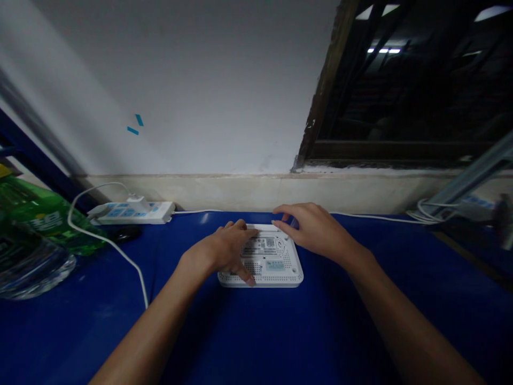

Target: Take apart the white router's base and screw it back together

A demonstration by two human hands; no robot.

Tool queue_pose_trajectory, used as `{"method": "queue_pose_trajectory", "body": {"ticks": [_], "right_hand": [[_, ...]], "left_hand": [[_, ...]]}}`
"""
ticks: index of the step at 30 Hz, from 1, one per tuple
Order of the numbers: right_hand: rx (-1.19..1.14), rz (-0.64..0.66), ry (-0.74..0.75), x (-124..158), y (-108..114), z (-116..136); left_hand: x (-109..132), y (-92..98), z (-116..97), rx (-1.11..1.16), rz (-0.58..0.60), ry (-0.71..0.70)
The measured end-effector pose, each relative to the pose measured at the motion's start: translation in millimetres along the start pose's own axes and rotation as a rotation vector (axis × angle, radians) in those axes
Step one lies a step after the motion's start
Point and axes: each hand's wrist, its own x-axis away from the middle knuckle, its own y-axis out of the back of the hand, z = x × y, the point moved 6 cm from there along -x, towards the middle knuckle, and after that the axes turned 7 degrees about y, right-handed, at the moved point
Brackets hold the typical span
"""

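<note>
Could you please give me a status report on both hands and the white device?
Left hand spread on device. Right hand at its far right corner, grip unclear. Device flat, labels up. Cable, bottles off left, apart from device.

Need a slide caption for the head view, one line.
Left hand spread on a white vented device on a blue table, right hand at its far right corner.

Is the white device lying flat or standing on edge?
Flat: the white device lies on the blue table, its broad face with printed labels upward, the left hand spread over it.
</note>
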Motion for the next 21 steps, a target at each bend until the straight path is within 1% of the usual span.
{"method": "queue_pose_trajectory", "body": {"ticks": [5, 11, 16, 21], "right_hand": [[-0.05, -0.031, 0.062, -0.9, -2.9, 0.0], [-0.028, -0.034, 0.029, -1.0, -3.8, -3.3], [-0.068, -0.048, 0.075, -2.0, -2.2, 0.7], [0.019, -0.034, 0.018, -3.4, 0.2, -2.0]], "left_hand": [[2.2, 1.3, -1.0, -0.007, 0.011, 0.014], [0.8, 0.3, -0.7, -0.022, 0.009, 0.004], [-2.4, -2.2, 2.3, -0.017, 0.003, 0.009], [-3.6, -2.1, 1.6, -0.009, 0.012, 0.0]]}}
